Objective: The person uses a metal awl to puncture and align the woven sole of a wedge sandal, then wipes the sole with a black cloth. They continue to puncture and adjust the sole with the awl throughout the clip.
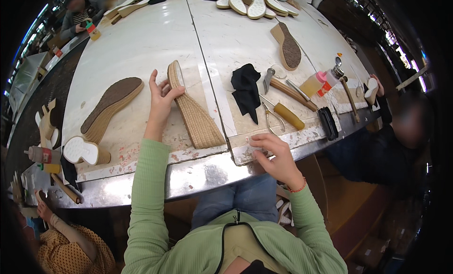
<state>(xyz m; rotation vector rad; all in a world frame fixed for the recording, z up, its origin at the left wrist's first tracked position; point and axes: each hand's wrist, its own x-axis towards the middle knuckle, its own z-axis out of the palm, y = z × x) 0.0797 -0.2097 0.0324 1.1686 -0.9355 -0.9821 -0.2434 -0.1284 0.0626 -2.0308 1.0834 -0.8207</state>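
White worktable [141, 43] sweeping away to the far side, scuffed and spotted up close, shiny metal strip [188, 177] along its near edge. Straight to the middle of the near side, and it's a woven wedge sole [196, 116], thick end near, narrow end far. Left hand [162, 92] has it, thumb laid across the narrow end, fingers along its left side! Right hand [276, 156] is over the near edge, apart from the sole, fingers bent and thumb close to them; whether anything small is pinched there, I cannot tell.

Just left, a brown-bottomed sole [113, 106] lies bottom up, with a white-topped sole [81, 149] nearer still. Over to the right: black cloth [246, 90], pliers [270, 123], a yellow-handled tool [289, 116], a black brush [327, 123], then a pink-capped bottle [314, 84]. Farther out, another brown-bottomed piece [289, 52], and at the far edge a pile of white soles [255, 5]. Co-workers sit far left, near left and right, the right one's hand [379, 85] at a white shoe part [371, 91].
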